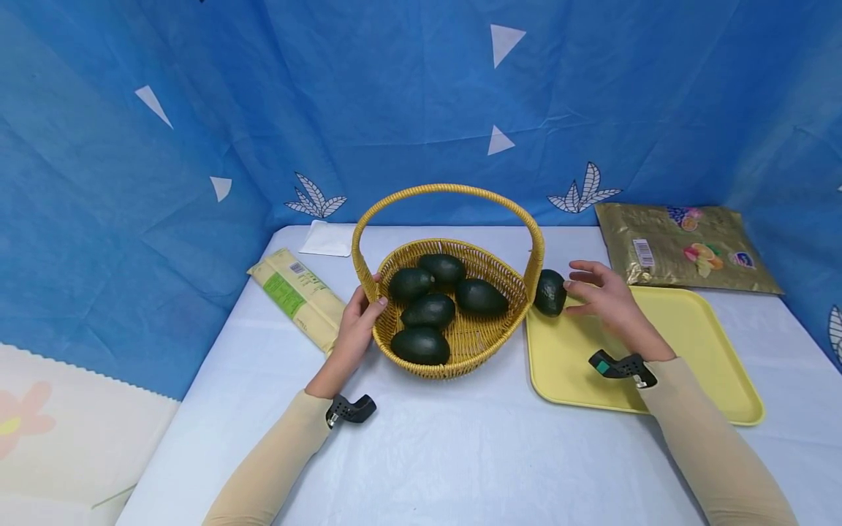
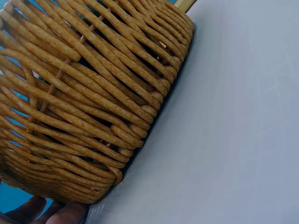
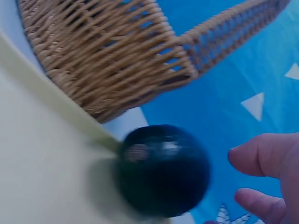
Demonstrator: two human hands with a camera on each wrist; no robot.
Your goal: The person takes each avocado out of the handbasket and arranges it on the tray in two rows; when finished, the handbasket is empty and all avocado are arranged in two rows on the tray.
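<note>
A yellow wicker basket with a tall arched handle stands mid-table, holding several dark green avocados. My left hand grips its left side, thumb at the rim; in the left wrist view, fingertips show beneath the woven wall. Another avocado sits at the upper left corner of a yellow tray, just right of the basket. Beside it is my right hand, with fingers spread. In the right wrist view, a gap shows between this avocado and the thumb and finger.
Behind the tray lies a gold foil bag with fruit pictures. A cream and green packet lies left of the basket, near a small white packet. A blue patterned cloth hangs behind the white table.
</note>
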